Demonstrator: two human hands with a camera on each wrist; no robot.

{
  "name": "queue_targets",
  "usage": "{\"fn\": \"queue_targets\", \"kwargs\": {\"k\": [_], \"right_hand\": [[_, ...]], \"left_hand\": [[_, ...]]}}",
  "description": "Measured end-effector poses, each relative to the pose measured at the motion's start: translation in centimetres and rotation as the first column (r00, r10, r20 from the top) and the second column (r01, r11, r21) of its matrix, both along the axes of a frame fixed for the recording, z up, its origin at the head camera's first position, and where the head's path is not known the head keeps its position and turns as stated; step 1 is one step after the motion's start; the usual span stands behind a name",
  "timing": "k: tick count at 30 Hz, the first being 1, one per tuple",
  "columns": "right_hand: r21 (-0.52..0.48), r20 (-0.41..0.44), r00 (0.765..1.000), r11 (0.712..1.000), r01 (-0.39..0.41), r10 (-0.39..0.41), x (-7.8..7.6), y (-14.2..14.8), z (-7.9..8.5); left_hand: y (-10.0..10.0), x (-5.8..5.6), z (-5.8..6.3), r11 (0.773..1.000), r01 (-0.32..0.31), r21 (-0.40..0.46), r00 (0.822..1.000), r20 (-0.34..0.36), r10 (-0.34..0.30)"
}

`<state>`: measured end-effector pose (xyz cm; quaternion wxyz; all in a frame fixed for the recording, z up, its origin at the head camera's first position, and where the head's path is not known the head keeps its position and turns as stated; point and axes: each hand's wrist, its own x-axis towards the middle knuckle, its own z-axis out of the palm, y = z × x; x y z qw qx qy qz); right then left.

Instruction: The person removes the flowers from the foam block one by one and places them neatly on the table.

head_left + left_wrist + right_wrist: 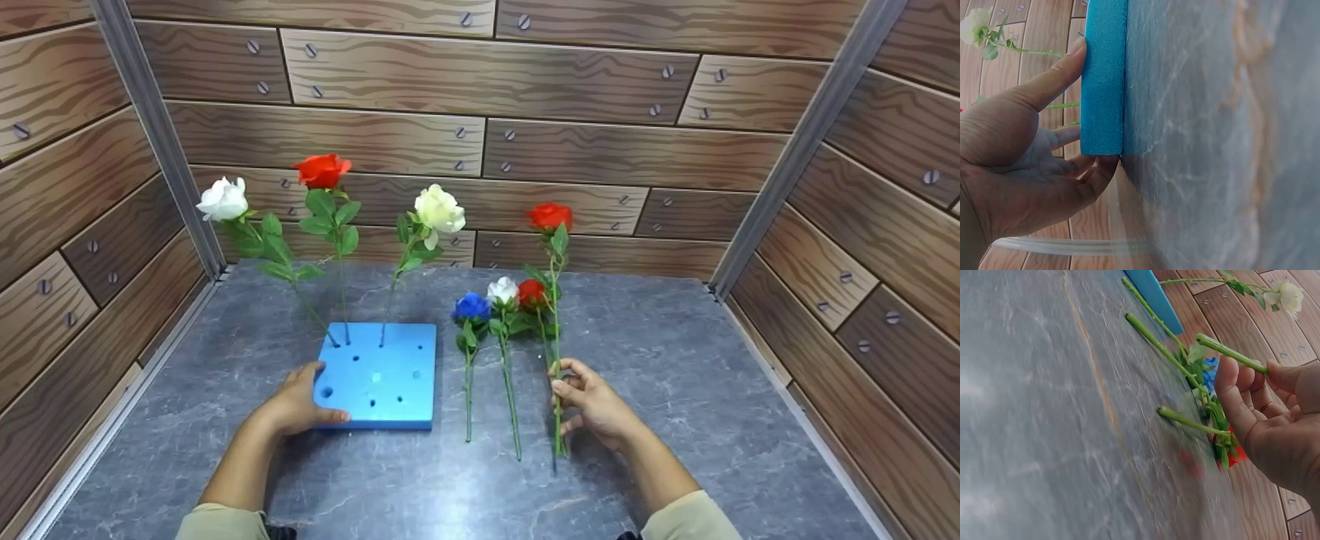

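Note:
My left hand [292, 401] holds the left front corner of a blue foam block [412, 390], thumb on the front edge and fingers along the left side. Out of its back holes rise a white rose [223, 201], a red rose [322, 171] and a pale yellow rose [440, 208]. In front of the block's right neighbours, my right hand [600, 411] pinches the green stem of another red rose [551, 216], bloom pointing up and away. The right wrist view shows the cut stem end [1213, 344] sticking out past thumb and fingers, above the table.
Right of the block lie a blue rose [472, 307], a white rose [503, 291] and a second red rose [532, 294], stems toward me. Several holes without stems dot the block. Wood-patterned walls [420, 75] surround the grey marbled table [675, 360] at the back and sides.

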<state>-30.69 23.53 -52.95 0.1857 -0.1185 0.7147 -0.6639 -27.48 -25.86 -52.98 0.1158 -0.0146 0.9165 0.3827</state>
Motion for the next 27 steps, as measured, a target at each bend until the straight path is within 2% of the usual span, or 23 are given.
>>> {"fn": "queue_targets", "kwargs": {"k": [5,12,27], "right_hand": [[0.008,-0.007,1.0,1.0,-0.023,0.023,0.0,1.0,0.1],[0.028,0.001,1.0,1.0,-0.011,0.011,0.1,2.8,0.0],[0.034,0.068,0.997,0.999,-0.028,0.025,0.4,6.6,-1.0]], "left_hand": [[0.0,0.0,0.0,1.0,-0.005,-0.008,1.0,0.004,0.005],[0.2,0.1,0.2,1.0,-0.006,-0.013,1.0,0.003,0.006],[0.0,0.0,0.1,1.0,0.002,-0.027,1.0,-0.007,-0.002]]}}
